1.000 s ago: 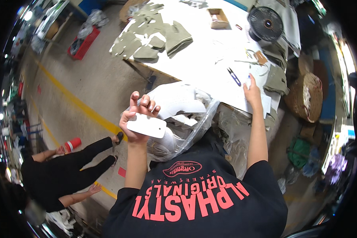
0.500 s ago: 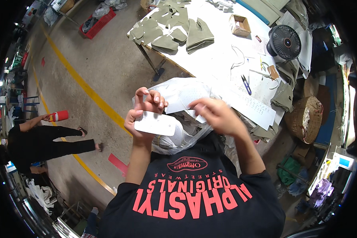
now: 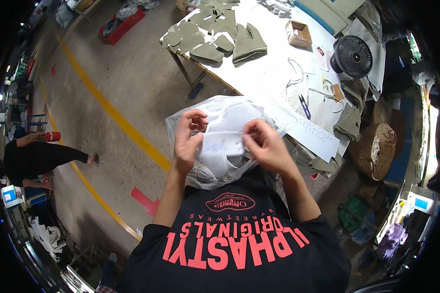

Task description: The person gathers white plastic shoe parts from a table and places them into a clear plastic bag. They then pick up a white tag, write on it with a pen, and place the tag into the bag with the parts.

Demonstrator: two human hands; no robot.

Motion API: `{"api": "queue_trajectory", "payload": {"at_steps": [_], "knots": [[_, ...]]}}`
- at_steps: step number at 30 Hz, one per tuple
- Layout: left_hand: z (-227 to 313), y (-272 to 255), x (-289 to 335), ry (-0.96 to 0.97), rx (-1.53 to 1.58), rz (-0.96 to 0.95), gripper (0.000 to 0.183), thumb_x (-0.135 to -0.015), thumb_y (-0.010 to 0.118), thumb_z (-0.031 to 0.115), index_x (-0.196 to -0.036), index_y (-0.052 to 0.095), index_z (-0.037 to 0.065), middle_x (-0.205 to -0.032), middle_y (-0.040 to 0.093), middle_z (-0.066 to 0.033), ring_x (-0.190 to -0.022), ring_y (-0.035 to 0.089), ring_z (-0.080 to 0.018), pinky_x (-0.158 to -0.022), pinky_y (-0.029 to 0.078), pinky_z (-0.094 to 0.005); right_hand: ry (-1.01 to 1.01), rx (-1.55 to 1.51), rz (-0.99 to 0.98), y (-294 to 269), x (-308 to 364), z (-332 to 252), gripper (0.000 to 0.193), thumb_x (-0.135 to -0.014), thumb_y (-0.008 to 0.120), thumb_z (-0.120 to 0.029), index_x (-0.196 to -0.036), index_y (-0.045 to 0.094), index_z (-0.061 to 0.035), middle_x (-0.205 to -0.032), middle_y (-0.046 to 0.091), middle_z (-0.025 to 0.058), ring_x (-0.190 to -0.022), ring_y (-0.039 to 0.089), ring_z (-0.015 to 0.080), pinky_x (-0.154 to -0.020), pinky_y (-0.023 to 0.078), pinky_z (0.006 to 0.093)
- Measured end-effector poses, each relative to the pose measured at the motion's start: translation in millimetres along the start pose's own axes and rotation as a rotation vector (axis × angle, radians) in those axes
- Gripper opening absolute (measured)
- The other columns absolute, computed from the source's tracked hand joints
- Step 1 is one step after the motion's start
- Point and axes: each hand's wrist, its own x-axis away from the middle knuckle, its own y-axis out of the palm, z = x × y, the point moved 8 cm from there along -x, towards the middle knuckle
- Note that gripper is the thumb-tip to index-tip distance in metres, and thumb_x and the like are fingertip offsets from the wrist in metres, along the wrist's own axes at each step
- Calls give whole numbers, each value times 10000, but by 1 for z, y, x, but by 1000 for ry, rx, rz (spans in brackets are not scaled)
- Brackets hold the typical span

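Note:
Between my two hands is a small white card (image 3: 219,144) with rounded corners, somewhat blurred, with faint marks on its face. The thumb and curled fingers of my left hand (image 3: 185,140) hold its left end. Its right end is pinched by my right hand (image 3: 266,144), thumb against fingers. Just beneath the card, in front of my body, sits a clear plastic bag (image 3: 178,122) filled with white textured pieces (image 3: 215,168). Some white cords or strips show at the bag's lower left. The card covers part of the contents.
Beyond the bag stands a white table (image 3: 274,73) bearing green fabric pieces (image 3: 249,44), blue thread snips (image 3: 304,106), a small box (image 3: 298,34), a black fan (image 3: 353,56) and a written sheet (image 3: 315,138). A wicker basket (image 3: 374,151) is at right. Another person (image 3: 39,156) walks at left, holding a red container.
My right hand has come down onto the card's right end. The card has shifted right and slightly up, showing a marked face. The person at left has moved farther left.

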Motion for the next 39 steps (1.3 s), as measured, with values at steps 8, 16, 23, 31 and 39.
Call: {"api": "queue_trajectory", "payload": {"at_steps": [8,16,23,31,39], "knots": [[-5,39,-20,300,-866,-295,192,-841,745,63,-1020,719,128,-1030,633,-69,-956,621,-295,-839,516,-403,-92,501,492,-100,11,-20,95,-958,650,-54,-1014,617,15,-793,671,79,-652,589,99,-597,477,266],[-12,54,-30,545,-1161,-515,175,-771,778,167,-908,672,149,-1027,636,-86,-1035,631,-280,-838,516,-422,-160,562,399,-88,-4,-2,130,-965,672,-73,-1019,608,25,-816,633,84,-724,601,154,-661,493,310],[-12,60,-15,669,-1393,-604,304,-754,726,183,-1026,620,99,-1043,596,-47,-1072,595,-235,-837,497,-375,-25,391,287,-84,-13,4,68,-1002,616,-47,-1028,568,-6,-763,599,14,-611,524,71,-549,416,240],[-15,64,-13,776,-1391,-464,240,-808,670,208,-1019,628,102,-1049,587,-36,-1069,593,-224,-826,493,-368,-137,556,182,-57,-24,-7,95,-983,634,-34,-1057,607,20,-767,628,71,-634,579,117,-584,465,284],[7,53,-16,760,-1406,-234,211,-859,633,207,-1048,620,115,-1081,579,-82,-1111,579,-262,-1020,441,-428,-362,718,250,-22,-12,-39,121,-958,670,-45,-1067,646,1,-867,617,123,-641,528,180,-583,445,315]]}}
